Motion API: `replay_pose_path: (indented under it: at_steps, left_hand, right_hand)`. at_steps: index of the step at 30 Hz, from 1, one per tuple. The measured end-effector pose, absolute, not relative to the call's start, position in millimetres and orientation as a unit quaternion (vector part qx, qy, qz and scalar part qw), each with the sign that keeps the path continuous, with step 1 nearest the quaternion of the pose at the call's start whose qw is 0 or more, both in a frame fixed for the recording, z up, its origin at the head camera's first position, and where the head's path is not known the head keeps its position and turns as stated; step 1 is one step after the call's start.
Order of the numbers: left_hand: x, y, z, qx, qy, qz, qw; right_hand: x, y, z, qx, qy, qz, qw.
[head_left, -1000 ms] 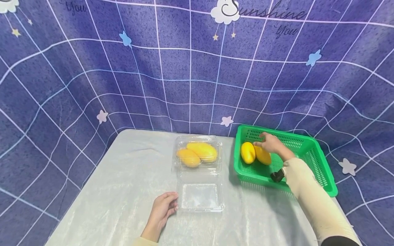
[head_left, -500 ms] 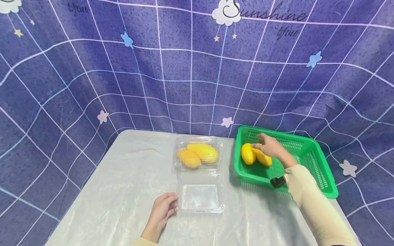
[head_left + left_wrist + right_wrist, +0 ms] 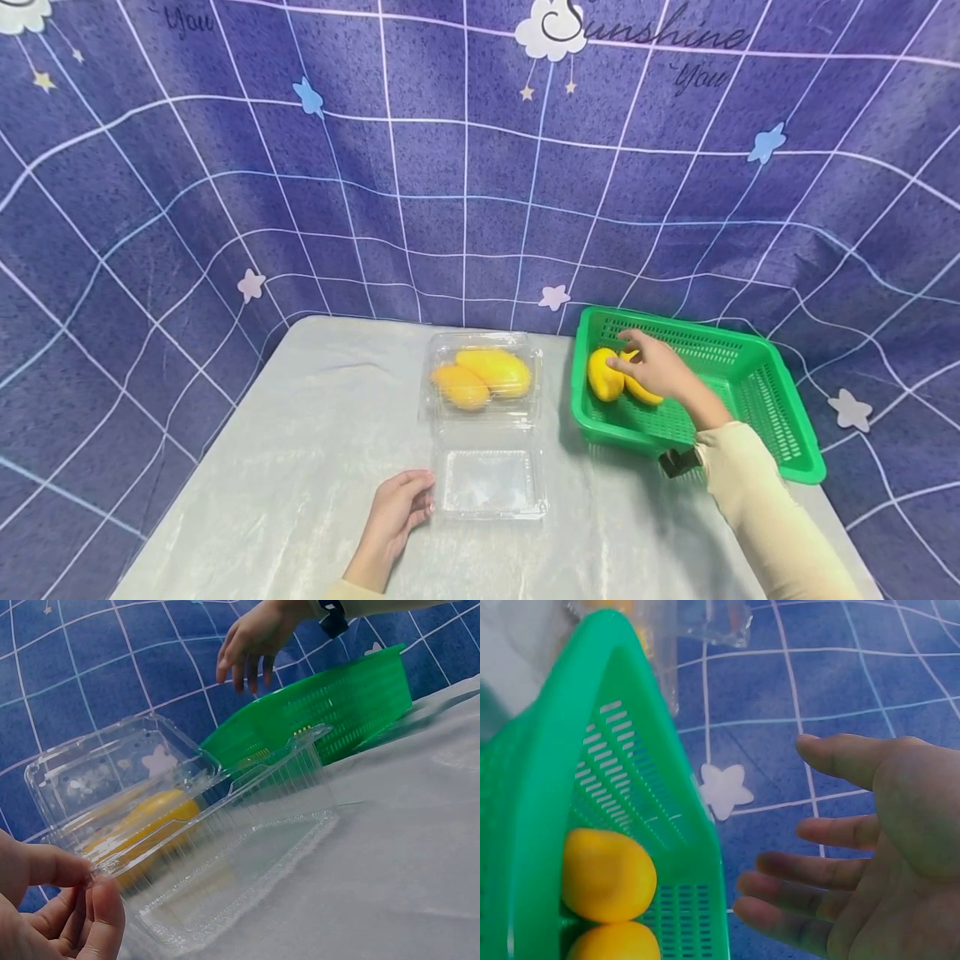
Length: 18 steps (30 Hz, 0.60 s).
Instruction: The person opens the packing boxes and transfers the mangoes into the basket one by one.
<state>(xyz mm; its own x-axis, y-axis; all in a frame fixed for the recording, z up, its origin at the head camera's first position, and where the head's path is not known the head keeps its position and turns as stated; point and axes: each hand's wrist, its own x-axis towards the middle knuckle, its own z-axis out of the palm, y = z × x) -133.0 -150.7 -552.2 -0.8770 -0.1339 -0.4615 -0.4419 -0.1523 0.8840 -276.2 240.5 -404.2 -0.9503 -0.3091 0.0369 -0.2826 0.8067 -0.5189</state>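
My left hand [image 3: 395, 510] pinches the near-left edge of a clear plastic clamshell box [image 3: 489, 481] between thumb and fingertips, as the left wrist view shows. Behind that bare front half, two yellow mangoes [image 3: 491, 371] lie under clear plastic; whether they sit in the same box I cannot tell. On the right, my right hand [image 3: 654, 367] hovers over a green basket [image 3: 787, 392], fingers spread and holding nothing. Below it in the basket are two more mangoes [image 3: 604, 375], side by side, one partly hidden by the hand. The right wrist view shows both mangoes [image 3: 609, 876] apart from the fingers.
A pale grey cloth [image 3: 300, 467] covers the table. The basket has raised slotted walls and stands at the back right. A blue gridded curtain [image 3: 465, 208] hangs right behind the table. A black wrist device [image 3: 678, 461] sits under the right forearm.
My right hand has shifted slightly towards me, its wrist lower in the picture and its fingers nearer the left mango. The left hand and the box stay in place.
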Motion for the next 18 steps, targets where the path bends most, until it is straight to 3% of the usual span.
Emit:
replay_pose_path:
  at_steps: [18]
  left_hand:
    - [-133.1, -149.5, -551.3, -0.224, 0.642, 0.726, 0.106]
  right_hand:
    - [-232.4, 220.0, -423.6, -0.18, 0.913, -0.366, -0.006]
